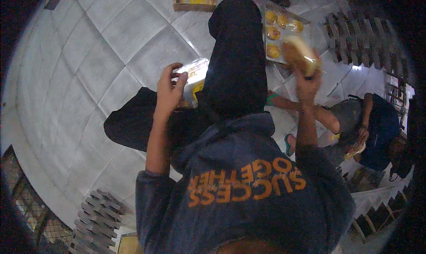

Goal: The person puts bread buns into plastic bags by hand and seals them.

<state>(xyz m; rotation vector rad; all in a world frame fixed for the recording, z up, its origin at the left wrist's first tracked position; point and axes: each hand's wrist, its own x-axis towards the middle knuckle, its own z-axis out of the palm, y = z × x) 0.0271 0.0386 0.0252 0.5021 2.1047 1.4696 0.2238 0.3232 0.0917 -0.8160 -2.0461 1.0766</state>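
Note:
My left hand (pixel 173 84) is at the left of my raised knee, its thumb and fingers closed on the edge of a shiny clear plastic wrapper (pixel 195 70) that bears printing. Below that wrapper, a yellow-printed piece of packaging (pixel 198 89) shows partly behind my dark trousers. On the right, my right hand (pixel 309 77) is blurred and holds a pale, oblong wrapped item, perhaps a bread roll (pixel 304 54), just over the near right edge of a metal tray (pixel 308 37). Several round golden baked goods (pixel 273 33) in clear wrapping lie on this tray.
A wooden box (pixel 194 7) holding yellow-printed packaging stands beyond my knee. To the right, another person (pixel 376 130) sits low, with a foot in a green sandal (pixel 290 144). Stacked metal trays or racks (pixel 359 37) stand upper right; similar grey stacks (pixel 98 217) are lower left.

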